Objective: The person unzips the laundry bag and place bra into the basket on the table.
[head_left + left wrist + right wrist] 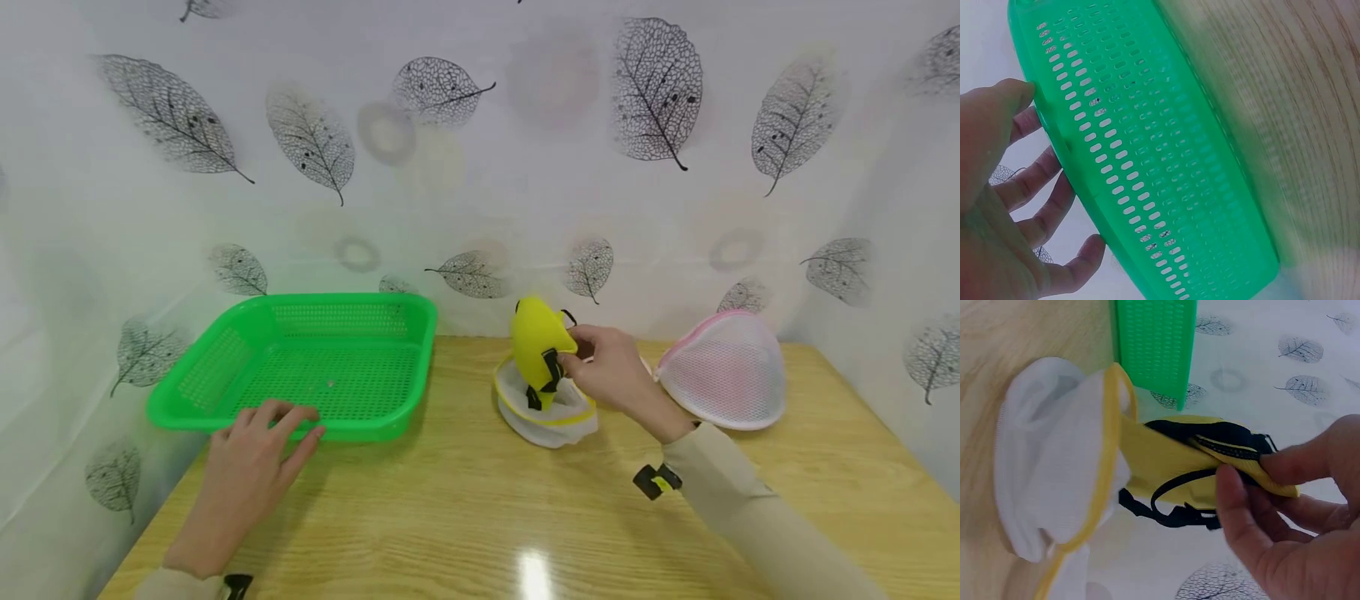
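Observation:
In the head view, my right hand pinches a yellow bra with black straps by its edge. The bra's lower end dips into the mouth of a white mesh laundry bag with yellow trim. Seen from the right wrist, thumb and fingers of the right hand squeeze the fabric beside a black band, and a thin black strap loops below. My left hand rests its loosely bent fingers on the near rim of a green plastic basket. From the left wrist, its fingertips touch the rim.
A second mesh laundry bag, white with pink trim, lies at the right of the wooden table. Behind and beside the table hangs a white curtain printed with dark leaves.

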`<state>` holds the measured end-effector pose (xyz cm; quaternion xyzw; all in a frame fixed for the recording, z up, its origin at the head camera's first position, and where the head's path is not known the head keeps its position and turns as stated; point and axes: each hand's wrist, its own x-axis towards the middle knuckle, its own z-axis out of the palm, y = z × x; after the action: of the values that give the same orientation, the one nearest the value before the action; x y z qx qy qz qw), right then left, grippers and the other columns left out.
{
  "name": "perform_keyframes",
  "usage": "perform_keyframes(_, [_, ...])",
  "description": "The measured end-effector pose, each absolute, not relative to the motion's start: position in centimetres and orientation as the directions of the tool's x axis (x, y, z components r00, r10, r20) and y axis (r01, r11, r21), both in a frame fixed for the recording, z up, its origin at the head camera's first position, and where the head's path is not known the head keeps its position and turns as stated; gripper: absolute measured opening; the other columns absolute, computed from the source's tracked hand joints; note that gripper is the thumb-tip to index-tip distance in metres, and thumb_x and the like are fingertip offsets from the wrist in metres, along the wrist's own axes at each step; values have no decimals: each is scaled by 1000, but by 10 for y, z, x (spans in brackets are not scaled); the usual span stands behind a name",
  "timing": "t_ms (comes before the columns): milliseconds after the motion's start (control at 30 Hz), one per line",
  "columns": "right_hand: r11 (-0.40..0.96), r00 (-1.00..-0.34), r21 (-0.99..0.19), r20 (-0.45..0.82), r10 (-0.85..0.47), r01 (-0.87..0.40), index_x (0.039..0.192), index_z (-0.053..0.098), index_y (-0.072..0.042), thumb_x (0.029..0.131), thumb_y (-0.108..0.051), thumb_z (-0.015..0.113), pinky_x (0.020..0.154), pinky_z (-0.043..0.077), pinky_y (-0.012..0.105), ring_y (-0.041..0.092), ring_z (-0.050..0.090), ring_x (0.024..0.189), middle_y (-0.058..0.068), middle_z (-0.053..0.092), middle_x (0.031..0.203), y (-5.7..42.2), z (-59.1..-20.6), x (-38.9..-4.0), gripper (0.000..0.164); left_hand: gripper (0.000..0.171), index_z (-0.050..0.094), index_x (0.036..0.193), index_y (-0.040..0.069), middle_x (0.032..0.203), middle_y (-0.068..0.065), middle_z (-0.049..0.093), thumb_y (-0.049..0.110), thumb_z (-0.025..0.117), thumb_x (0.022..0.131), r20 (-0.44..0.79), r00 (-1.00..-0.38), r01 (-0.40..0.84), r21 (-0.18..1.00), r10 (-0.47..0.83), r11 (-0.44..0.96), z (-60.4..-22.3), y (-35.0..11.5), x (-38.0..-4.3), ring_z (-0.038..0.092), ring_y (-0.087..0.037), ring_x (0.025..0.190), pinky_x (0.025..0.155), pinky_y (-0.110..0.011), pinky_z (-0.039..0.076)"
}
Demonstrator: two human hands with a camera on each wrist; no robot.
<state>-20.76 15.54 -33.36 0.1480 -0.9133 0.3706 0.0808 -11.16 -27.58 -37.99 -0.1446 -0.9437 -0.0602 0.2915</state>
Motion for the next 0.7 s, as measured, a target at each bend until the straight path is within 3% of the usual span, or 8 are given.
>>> perform_keyframes(100, [723, -959, -629, 184, -218, -285, 109, 73, -6, 95, -17, 67, 73, 55, 39, 22, 68, 84, 8, 73, 93, 157, -338, -209, 20, 28, 73, 110, 21, 104, -9, 69, 25, 81, 84, 574, -784, 306, 28, 235, 952, -380, -276, -111, 65, -42, 88, 59, -62, 48])
perform_keyframes(233, [739, -962, -617, 213, -174, -270, 96, 73, -5, 94, -19, 68, 69, 47, 34, 22, 61, 80, 9, 70, 84, 161, -350, -211, 15, 27, 73, 110, 21, 105, -9, 69, 25, 81, 85, 574, -784, 305, 29, 234, 952, -379, -277, -111, 65, -42, 88, 59, -62, 48])
perform_keyframes(400, [697, -980, -700, 197, -16, -152, 94, 72, -5, 94, -22, 69, 86, 52, 45, 33, 67, 102, 16, 70, 108, 163, -364, -213, 17, 27, 73, 109, 22, 104, -8, 69, 25, 82, 84, 573, -789, 295, 35, 223, 955, -380, -277, -111, 65, -42, 89, 59, -62, 48])
perform_keyframes(533, [612, -988, -790, 122, 94, -40, 96, 70, -5, 93, -24, 71, 85, 58, 39, 34, 70, 113, 18, 69, 121, 165, -369, -215, 19, 27, 73, 110, 22, 105, -9, 69, 25, 82, 84, 567, -793, 293, 35, 222, 956, -381, -277, -111, 65, -43, 89, 60, -63, 49])
perform_keyframes(700, [603, -980, -796, 161, 115, -60, 87, 71, -7, 88, -21, 76, 70, 52, 26, 24, 70, 88, 12, 74, 95, 165, -370, -219, 15, 27, 73, 110, 21, 105, -9, 69, 25, 81, 85, 564, -797, 291, 43, 217, 956, -381, -277, -111, 65, -43, 90, 61, -63, 49])
